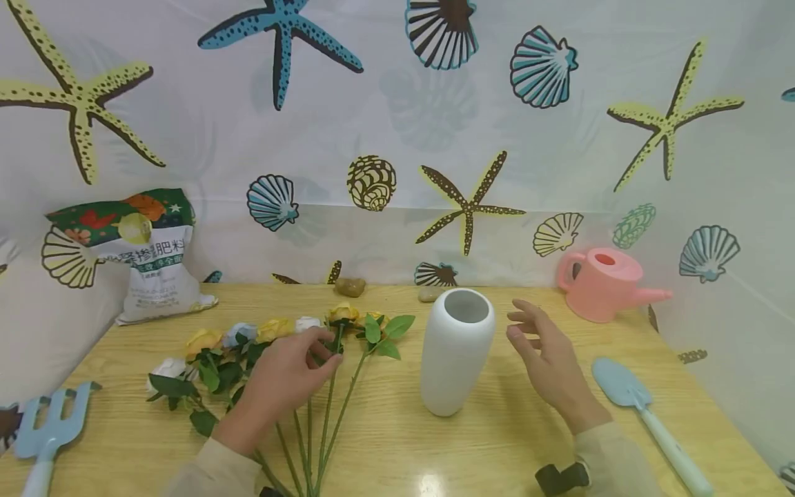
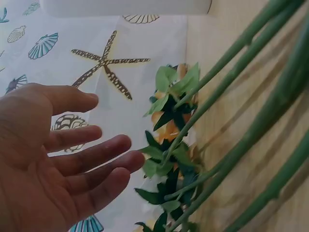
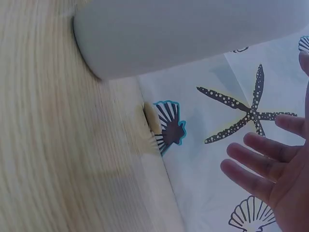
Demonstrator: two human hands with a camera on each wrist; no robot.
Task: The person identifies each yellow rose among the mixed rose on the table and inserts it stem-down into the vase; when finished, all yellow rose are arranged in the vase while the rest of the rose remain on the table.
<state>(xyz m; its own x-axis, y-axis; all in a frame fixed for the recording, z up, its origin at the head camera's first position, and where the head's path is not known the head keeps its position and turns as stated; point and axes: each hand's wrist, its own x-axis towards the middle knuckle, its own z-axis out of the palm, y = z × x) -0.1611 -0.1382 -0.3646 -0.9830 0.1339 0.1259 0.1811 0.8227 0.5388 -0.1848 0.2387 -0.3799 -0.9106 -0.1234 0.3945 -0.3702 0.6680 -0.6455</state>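
A tall white vase (image 1: 453,373) stands upright near the middle of the wooden table. To its left lie several artificial roses, among them a yellow rose (image 1: 202,341), a blue rose (image 1: 239,334) and a white rose (image 1: 166,371), their green stems (image 2: 231,79) pointing toward me. My left hand (image 1: 288,373) hovers over the roses, fingers loosely bent; in the left wrist view it holds nothing and is apart from the stems. Just right of the vase, my right hand (image 1: 549,362) is raised with relaxed fingers, holding nothing. The right wrist view shows a gap between those fingers and the vase (image 3: 183,36).
At the back left stands a fertilizer bag (image 1: 158,269); a blue hand fork (image 1: 54,431) lies at the left edge. A pink watering can (image 1: 602,286) is at the back right, with a blue trowel (image 1: 649,421) in front. Two stones, one brown stone (image 1: 350,287), sit along the back.
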